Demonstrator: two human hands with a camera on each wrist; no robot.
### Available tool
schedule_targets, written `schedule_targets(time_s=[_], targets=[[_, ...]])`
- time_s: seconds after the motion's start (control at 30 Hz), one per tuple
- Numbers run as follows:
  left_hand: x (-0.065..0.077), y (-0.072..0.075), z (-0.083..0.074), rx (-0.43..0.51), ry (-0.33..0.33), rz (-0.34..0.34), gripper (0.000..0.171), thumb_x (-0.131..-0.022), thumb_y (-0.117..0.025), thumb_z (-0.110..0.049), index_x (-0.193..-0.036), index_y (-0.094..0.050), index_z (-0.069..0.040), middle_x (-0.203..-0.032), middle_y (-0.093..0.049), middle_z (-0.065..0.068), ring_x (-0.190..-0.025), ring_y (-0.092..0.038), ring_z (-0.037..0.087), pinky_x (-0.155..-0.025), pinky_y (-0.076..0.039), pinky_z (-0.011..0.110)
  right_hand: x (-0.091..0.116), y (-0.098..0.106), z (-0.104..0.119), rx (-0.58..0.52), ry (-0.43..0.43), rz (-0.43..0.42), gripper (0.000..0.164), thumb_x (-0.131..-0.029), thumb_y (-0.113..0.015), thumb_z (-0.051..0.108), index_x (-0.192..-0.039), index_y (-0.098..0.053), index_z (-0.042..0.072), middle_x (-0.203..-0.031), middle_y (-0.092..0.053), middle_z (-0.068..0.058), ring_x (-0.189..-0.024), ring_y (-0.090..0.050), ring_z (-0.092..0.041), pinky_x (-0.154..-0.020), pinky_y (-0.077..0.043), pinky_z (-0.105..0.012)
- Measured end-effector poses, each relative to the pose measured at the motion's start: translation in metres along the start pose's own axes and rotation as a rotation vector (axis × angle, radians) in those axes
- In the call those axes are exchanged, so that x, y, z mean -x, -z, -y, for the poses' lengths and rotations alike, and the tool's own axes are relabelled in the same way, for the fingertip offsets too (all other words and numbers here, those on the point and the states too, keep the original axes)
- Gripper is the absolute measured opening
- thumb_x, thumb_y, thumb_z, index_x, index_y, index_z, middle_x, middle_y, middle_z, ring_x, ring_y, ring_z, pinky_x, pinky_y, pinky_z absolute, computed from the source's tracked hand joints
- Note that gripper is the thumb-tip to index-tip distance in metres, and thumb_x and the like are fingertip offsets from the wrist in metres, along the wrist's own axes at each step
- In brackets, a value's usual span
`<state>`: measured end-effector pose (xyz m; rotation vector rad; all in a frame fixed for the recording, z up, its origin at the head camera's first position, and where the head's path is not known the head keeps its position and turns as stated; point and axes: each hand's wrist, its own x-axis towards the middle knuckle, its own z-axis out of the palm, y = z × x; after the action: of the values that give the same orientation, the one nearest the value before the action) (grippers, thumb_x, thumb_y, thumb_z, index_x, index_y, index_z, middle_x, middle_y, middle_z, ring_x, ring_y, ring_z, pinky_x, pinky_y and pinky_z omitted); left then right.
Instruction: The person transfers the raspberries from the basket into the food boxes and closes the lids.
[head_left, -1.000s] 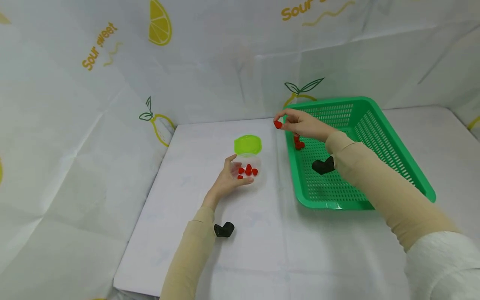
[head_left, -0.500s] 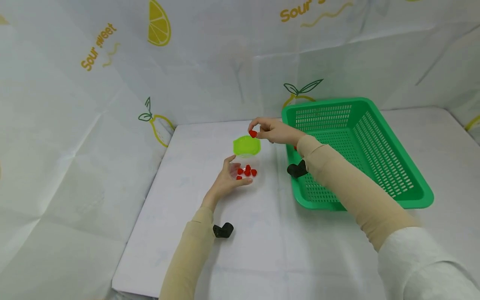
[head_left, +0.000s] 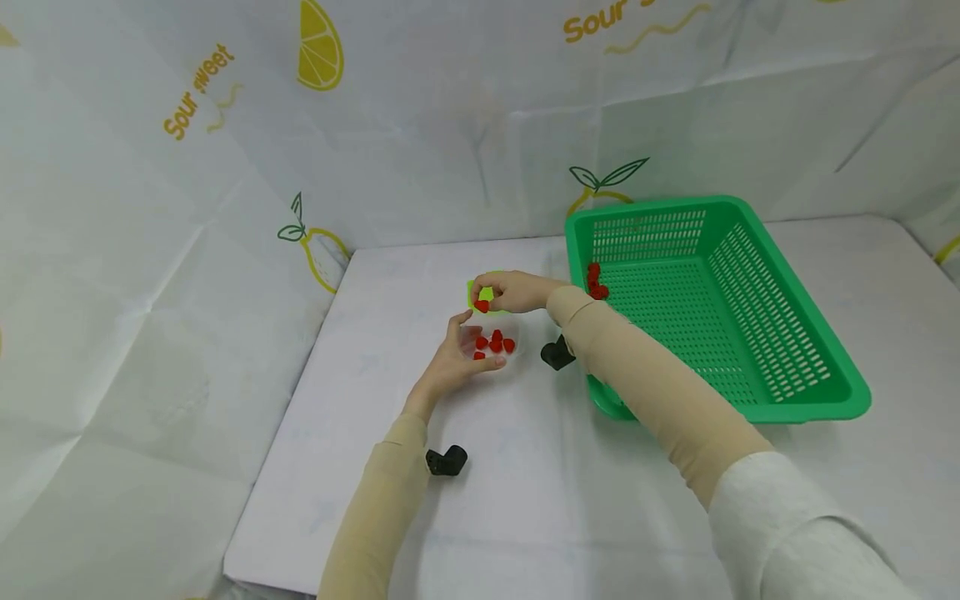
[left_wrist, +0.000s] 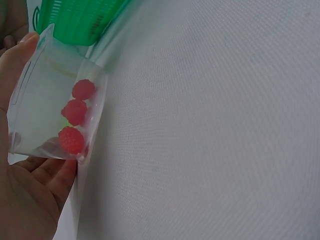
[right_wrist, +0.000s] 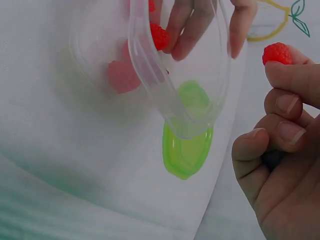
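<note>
My left hand point(head_left: 450, 365) grips a clear plastic container point(left_wrist: 42, 95) by its side, thumb and fingers round the wall, on the white-covered table. Several red raspberries point(left_wrist: 75, 112) lie at the container's bottom. Above its far rim, my right hand point(head_left: 522, 293) pinches one raspberry point(right_wrist: 276, 54) between thumb and forefinger; the other fingers are curled in. A bright green lid point(right_wrist: 187, 155) lies just beyond the container, partly covered by the right hand in the head view.
To the right stands a large green plastic basket point(head_left: 817, 333), with several more raspberries point(head_left: 597, 292) by its left wall. The right forearm crosses the basket's near left corner. A printed white sheet point(head_left: 420, 150) hangs behind the table.
My right hand has carried the raspberry left, from above the basket's left rim to over the container. The left hand and container have stayed in place.
</note>
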<state>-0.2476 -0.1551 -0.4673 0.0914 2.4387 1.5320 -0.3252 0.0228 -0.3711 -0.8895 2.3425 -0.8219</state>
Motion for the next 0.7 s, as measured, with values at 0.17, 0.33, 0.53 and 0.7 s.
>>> schedule_targets(time_s=[0.17, 0.33, 0.53, 0.7], targets=[[0.001, 0.000, -0.001, 0.000, -0.006, 0.002, 0.103, -0.063, -0.080, -0.053, -0.142, -0.017, -0.032, -0.142, -0.042, -0.001, -0.136, -0.038, 0.020, -0.110, -0.035, 0.044, -0.004, -0.007, -0.001, 0.016, -0.035, 0.052, 0.027, -0.095, -0.042, 0.007, -0.119, -0.050, 0.015, -0.084, -0.049, -0.009, -0.061, -0.035, -0.014, -0.057, -0.031, -0.021], [0.002, 0.000, -0.003, -0.004, -0.021, -0.004, 0.100, -0.065, -0.080, -0.050, -0.141, -0.017, -0.032, -0.141, -0.043, 0.000, -0.135, -0.038, 0.019, -0.110, -0.036, 0.044, -0.007, -0.012, -0.001, 0.038, -0.061, 0.065, 0.028, -0.094, -0.042, 0.005, -0.119, -0.050, 0.016, -0.100, -0.055, -0.012, -0.064, -0.037, -0.013, -0.060, -0.033, -0.020], [0.002, -0.001, -0.004, 0.005, -0.033, 0.003, 0.097, -0.068, -0.080, -0.046, -0.141, -0.018, -0.030, -0.139, -0.044, 0.001, -0.135, -0.039, 0.020, -0.110, -0.035, 0.043, -0.007, -0.017, 0.000, 0.092, -0.082, 0.076, 0.026, -0.094, -0.041, 0.005, -0.115, -0.051, 0.016, -0.109, -0.055, -0.009, -0.071, -0.042, -0.014, -0.062, -0.034, -0.021], [0.002, 0.000, -0.003, 0.020, -0.040, 0.006, 0.097, -0.068, -0.081, -0.042, -0.141, -0.019, -0.029, -0.144, -0.039, 0.006, -0.136, -0.037, 0.022, -0.110, -0.035, 0.044, -0.008, -0.020, 0.004, 0.133, -0.126, 0.116, 0.029, -0.090, -0.043, 0.003, -0.114, -0.051, 0.016, -0.111, -0.057, -0.009, -0.080, -0.046, -0.017, -0.064, -0.037, -0.021]])
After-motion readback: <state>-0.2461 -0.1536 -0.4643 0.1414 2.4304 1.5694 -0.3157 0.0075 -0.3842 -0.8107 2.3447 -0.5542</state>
